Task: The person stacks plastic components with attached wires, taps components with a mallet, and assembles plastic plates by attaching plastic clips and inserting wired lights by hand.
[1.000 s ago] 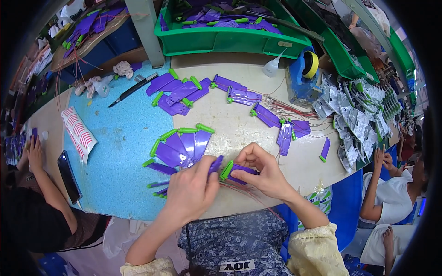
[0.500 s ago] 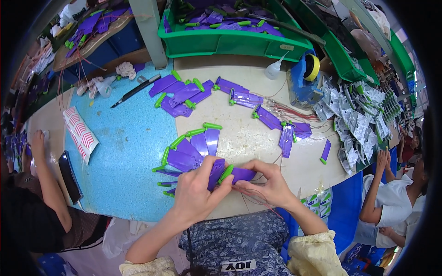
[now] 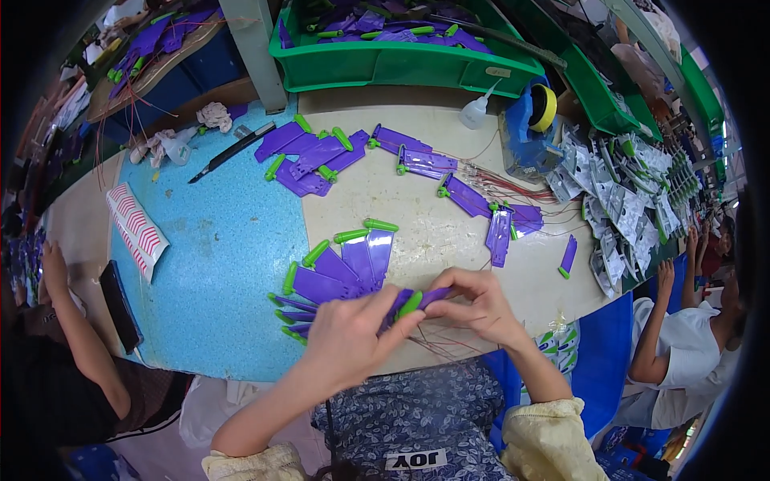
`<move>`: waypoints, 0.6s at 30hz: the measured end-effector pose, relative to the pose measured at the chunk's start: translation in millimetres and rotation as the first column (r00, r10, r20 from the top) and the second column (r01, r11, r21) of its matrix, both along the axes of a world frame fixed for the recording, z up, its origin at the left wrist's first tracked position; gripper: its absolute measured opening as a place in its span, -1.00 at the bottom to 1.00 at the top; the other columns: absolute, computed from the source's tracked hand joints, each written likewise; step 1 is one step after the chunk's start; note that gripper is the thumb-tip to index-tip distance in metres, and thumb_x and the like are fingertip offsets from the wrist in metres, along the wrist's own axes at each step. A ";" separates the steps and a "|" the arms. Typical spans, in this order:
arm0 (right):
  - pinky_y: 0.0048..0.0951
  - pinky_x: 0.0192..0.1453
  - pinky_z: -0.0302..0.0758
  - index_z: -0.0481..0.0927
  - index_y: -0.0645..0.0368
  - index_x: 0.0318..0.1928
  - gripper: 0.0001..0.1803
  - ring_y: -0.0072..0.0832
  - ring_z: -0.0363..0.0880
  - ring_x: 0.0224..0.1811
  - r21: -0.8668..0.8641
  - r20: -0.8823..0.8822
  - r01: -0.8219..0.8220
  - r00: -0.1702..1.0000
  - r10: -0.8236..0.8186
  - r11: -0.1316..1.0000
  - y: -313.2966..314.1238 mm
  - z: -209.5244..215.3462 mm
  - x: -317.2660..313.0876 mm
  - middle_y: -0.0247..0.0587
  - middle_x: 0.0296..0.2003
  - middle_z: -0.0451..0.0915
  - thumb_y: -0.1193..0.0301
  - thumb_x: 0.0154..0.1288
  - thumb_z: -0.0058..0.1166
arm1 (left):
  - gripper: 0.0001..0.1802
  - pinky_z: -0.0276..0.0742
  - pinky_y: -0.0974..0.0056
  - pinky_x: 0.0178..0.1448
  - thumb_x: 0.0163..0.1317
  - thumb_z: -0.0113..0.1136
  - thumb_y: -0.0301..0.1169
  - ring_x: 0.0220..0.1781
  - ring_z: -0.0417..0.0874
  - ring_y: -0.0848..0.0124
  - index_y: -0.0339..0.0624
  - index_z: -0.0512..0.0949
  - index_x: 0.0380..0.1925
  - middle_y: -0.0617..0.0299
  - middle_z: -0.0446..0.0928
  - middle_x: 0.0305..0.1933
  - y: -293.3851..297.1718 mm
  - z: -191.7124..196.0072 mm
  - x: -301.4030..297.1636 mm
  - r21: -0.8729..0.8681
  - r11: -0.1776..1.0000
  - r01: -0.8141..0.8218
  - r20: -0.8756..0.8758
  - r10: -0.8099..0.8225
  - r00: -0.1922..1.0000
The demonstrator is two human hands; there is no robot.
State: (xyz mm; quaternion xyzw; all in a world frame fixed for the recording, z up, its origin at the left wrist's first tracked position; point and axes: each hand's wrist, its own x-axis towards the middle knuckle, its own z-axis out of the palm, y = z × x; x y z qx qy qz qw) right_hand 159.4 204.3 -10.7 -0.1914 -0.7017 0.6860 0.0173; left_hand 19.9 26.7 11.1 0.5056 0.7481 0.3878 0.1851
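My left hand [image 3: 353, 330] is closed on a purple plastic part [image 3: 391, 306] with a green rounded end [image 3: 410, 305]. On the other side of that green end, my right hand [image 3: 479, 306] pinches a purple piece [image 3: 435, 295]; whether both belong to one part is hard to tell. Thin dark red wires [image 3: 437, 341] trail below the right fingers. Beyond my left hand, several purple parts with green ends [image 3: 321, 275] lie fanned out, the nearest partly hidden by it. Farther right, several purple parts [image 3: 465, 195] with wires attached lie in a slanting row.
A pile of purple parts [image 3: 309, 160] lies beside a black craft knife [image 3: 231, 152]. Behind are a green bin [image 3: 401, 70], a dropper bottle [image 3: 475, 114] and a tape dispenser [image 3: 525, 140]. Grey parts [image 3: 622, 208] are heaped right. A phone [image 3: 120, 309] lies left; co-workers sit either side.
The held purple parts have tilted and turned more edge-on between my hands. My right fingers have shifted slightly, with the wires hanging differently. The whole view has moved a little.
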 end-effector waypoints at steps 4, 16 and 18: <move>-0.64 -0.27 0.47 0.66 0.26 -0.33 -0.89 -0.69 0.58 -0.40 -0.051 0.085 0.336 0.940 -0.331 0.941 21.4 11.1 12.1 -0.31 -0.43 0.67 0.51 0.19 0.34 | -0.65 0.50 0.01 -0.34 0.25 0.29 -0.10 -0.40 0.65 -0.01 -0.14 0.53 -0.22 0.04 0.61 -0.45 2.6 -15.4 -25.7 -0.229 0.972 -0.058 -0.137 0.027 0.990; -0.38 -0.28 0.51 0.60 0.26 -0.14 -0.70 -0.42 0.62 -0.41 0.408 0.195 -0.040 0.980 -0.044 0.912 16.4 19.8 24.5 -0.17 -0.43 0.68 0.47 0.11 0.34 | -0.76 0.52 0.11 -0.29 0.24 0.29 -0.25 -0.34 0.66 0.07 -0.20 0.59 -0.24 0.11 0.64 -0.31 7.1 -4.1 -22.2 -0.146 0.949 0.280 0.071 -0.273 0.959; -0.14 -0.16 0.53 0.48 0.19 0.08 -0.45 -0.07 0.62 -0.28 0.473 0.274 -0.259 0.952 0.139 0.842 5.1 21.2 12.4 -0.05 -0.33 0.62 0.42 0.05 0.35 | -0.76 0.53 0.12 -0.28 0.25 0.28 -0.26 -0.32 0.67 0.08 -0.18 0.60 -0.21 0.12 0.66 -0.28 7.2 -6.6 -19.6 -0.160 0.947 0.278 0.045 -0.275 0.961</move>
